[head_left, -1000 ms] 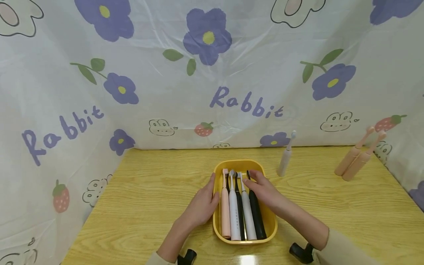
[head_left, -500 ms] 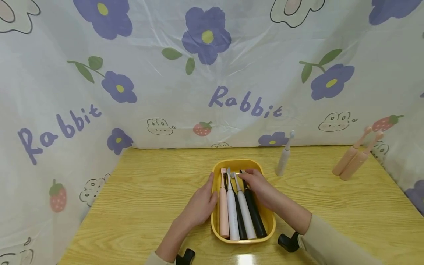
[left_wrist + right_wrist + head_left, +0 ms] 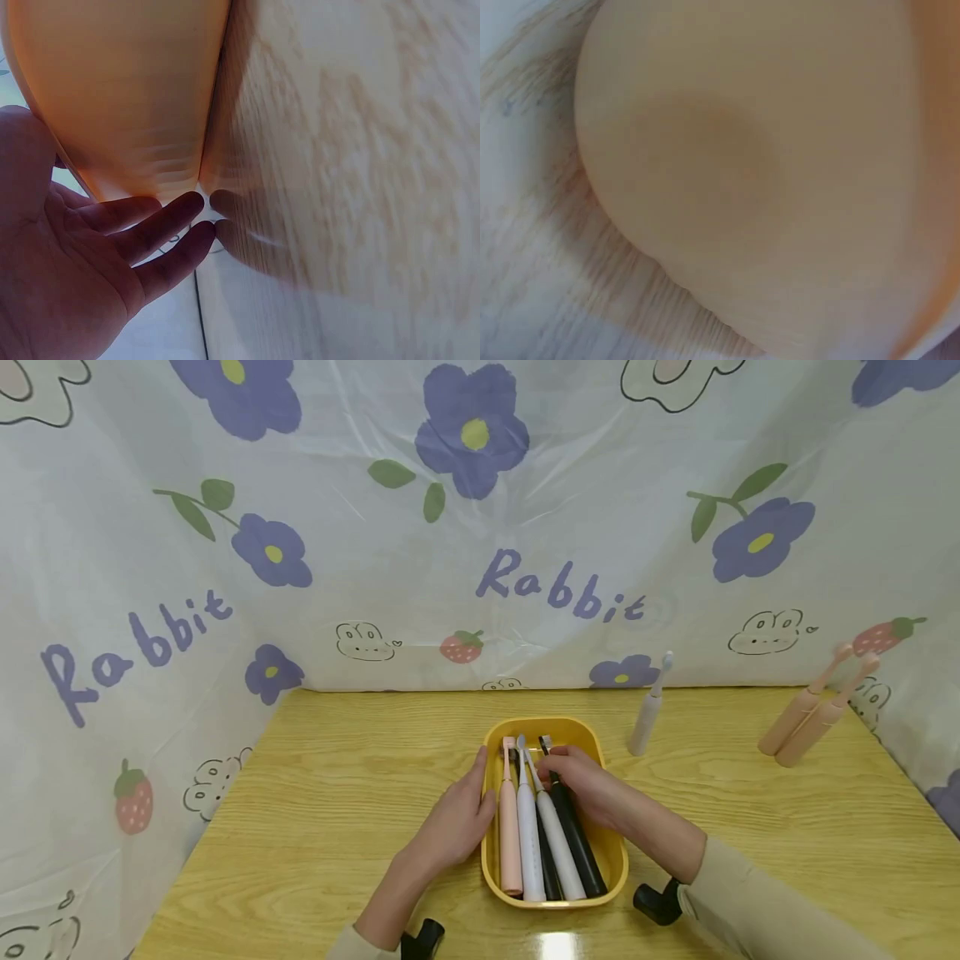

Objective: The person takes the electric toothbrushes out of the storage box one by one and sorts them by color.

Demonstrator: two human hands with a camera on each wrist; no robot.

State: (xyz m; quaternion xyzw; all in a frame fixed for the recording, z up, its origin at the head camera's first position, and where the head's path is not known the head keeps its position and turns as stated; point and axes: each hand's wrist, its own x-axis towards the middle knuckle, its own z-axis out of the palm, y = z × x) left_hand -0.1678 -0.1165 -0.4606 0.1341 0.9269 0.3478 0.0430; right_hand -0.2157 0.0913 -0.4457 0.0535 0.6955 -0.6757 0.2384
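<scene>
In the head view a yellow tray (image 3: 615, 860) holds several electric toothbrushes side by side. A pink one (image 3: 510, 843) lies leftmost, then a white one (image 3: 531, 852), a partly covered black one, a light grey one (image 3: 561, 847) and a black one (image 3: 576, 835) at the right. My left hand (image 3: 453, 827) rests on the tray's left side, its fingers (image 3: 161, 232) extended along the outer wall. Reaching inside, my right hand (image 3: 588, 783) pinches the rightmost black toothbrush near its neck; its fingertips are partly hidden. Only the tray wall (image 3: 742, 187) and tabletop show in the right wrist view.
On the wooden table (image 3: 352, 777), a light grey toothbrush (image 3: 647, 718) stands upright behind the tray's right side. Two pink toothbrushes (image 3: 806, 722) stand together at the far right. A flower-printed curtain (image 3: 420, 568) encloses the back and sides.
My right hand has drawn the black toothbrush's head leftward, and its bristles now show. The light grey toothbrush also leans further left. My left hand has stayed at the tray's side.
</scene>
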